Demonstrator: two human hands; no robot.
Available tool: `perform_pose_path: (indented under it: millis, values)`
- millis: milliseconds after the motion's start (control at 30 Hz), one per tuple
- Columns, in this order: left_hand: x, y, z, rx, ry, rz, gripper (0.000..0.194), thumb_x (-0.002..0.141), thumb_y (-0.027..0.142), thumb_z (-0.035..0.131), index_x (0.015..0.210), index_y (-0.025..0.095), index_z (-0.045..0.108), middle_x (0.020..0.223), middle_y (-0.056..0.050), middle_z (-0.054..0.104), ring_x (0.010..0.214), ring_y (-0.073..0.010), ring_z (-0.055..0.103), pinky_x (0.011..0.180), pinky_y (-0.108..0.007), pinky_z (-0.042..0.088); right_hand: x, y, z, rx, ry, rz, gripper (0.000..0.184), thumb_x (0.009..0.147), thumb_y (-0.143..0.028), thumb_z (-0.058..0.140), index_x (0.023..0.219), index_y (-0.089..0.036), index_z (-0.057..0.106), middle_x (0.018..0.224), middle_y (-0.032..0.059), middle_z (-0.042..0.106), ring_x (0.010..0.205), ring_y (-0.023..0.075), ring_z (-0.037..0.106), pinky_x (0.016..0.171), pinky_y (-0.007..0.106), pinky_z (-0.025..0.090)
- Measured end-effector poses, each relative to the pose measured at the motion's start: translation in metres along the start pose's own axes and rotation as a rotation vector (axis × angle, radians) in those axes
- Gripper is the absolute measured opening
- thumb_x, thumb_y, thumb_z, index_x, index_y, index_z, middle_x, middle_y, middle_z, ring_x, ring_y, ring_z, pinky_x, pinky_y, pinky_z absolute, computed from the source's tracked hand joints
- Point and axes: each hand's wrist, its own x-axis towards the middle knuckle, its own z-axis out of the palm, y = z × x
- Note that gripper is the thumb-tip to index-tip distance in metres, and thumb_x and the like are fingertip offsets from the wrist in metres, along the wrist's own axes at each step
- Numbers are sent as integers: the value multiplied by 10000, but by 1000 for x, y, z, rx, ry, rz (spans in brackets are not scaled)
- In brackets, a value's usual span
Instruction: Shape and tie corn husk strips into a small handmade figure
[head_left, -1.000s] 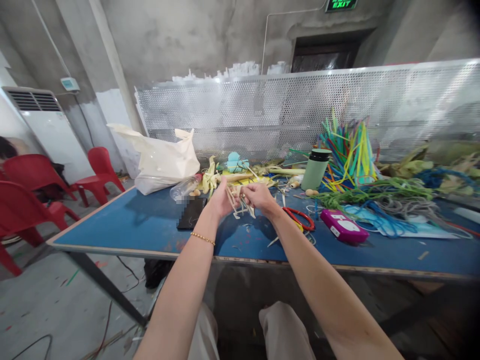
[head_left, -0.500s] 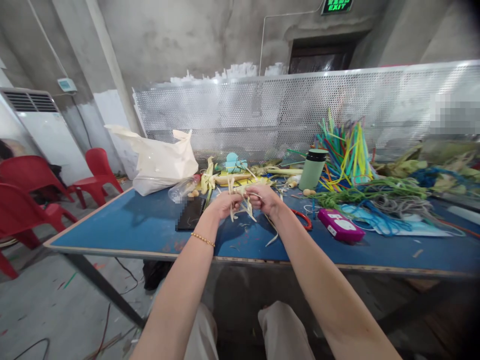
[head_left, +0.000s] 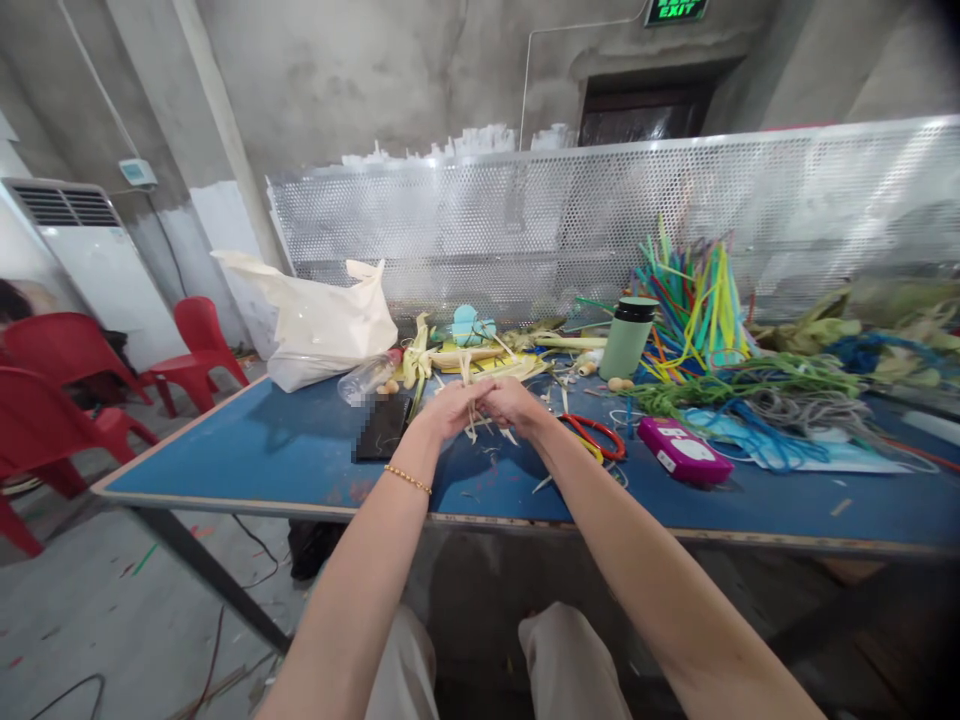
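Observation:
Over the middle of the blue table (head_left: 277, 465), my left hand (head_left: 448, 408) and my right hand (head_left: 511, 403) meet with their fingers closed. Between them they grip pale strips of what looks like corn husk (head_left: 466, 368). Loose ends stick up above the fingers and hang below them. The hands hide the centre of the strips. Red-handled scissors (head_left: 609, 438) lie beside my right wrist, partly behind the forearm. A flat black object (head_left: 381, 428) lies left of my left hand. Behind the hands are more pale husks (head_left: 417, 362).
A white plastic bag (head_left: 330, 320) and a clear bottle (head_left: 358, 382) stand at back left. Toward the right are a green flask (head_left: 627, 345), a purple box (head_left: 684, 452), colourful strips (head_left: 709, 300) and tangled green cords (head_left: 757, 385). A perforated metal panel (head_left: 450, 220) rises behind the table.
My hands have drawn closer together until they touch, covering more of the strips. More of the red-handled scissors now shows beside the right forearm.

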Motion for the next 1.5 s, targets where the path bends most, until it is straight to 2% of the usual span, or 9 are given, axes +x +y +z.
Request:
perform_pose_path:
  millis: [233,333,500,600,800,1000,1167,1333,1500]
  values:
    - [8,4,-10,-89,247,42,144,852,127,625,714,88,616,550,-33,577,443,-82,488,461,-196,373,0,-6,-11,-134,-80,-150,333,798,-478,640,709,-158,651,540,16,616,379,93,439,360,213,276]
    - [7,10,-9,-127,287,59,158,882,67,532,783,54,655,591,-45,602,455,-63,488,458,-174,355,3,-7,-22,-228,239,-283,352,803,-456,621,633,-148,631,493,-3,548,414,84,407,411,219,263]
    - [3,13,-5,-171,320,83,155,863,16,514,818,44,660,575,-28,587,455,-56,487,504,-177,407,8,1,-27,-396,33,-416,298,710,-386,685,538,-154,610,486,-40,473,503,83,402,475,218,240]
    - [3,14,-7,-175,298,85,93,865,71,563,837,60,651,603,-35,607,453,-63,490,471,-181,382,10,6,-24,-437,94,-449,308,666,-307,691,453,-158,525,446,-54,392,491,67,361,471,214,212]
    - [5,14,-13,-88,385,148,61,854,141,612,812,99,627,532,2,548,400,-59,430,432,-183,328,8,3,-21,-80,146,-207,214,698,-355,676,612,-168,616,388,-63,440,349,73,344,371,216,249]
    - [-2,6,-8,173,219,93,305,700,244,821,633,152,538,444,89,324,355,-14,237,387,-187,147,9,-6,-22,250,240,-158,240,656,-327,785,660,-163,611,416,-64,467,341,60,362,326,192,276]
    - [-2,12,-15,99,523,82,220,775,243,743,696,175,549,404,110,264,331,-25,193,384,-197,123,12,-9,-32,503,512,-145,276,661,-277,802,671,-180,544,496,-73,495,377,45,392,334,172,302]
    - [-3,11,-9,114,238,86,387,678,419,852,720,140,587,473,82,395,343,-6,228,384,-198,163,12,-3,-18,230,396,-149,262,664,-303,801,630,-167,580,444,-64,478,345,52,366,320,193,258]
    - [-3,5,-3,191,201,154,323,615,250,886,648,141,583,457,84,379,355,-14,272,401,-207,147,11,1,-9,217,274,-157,208,656,-298,774,648,-161,617,413,-69,446,346,55,333,325,198,245]
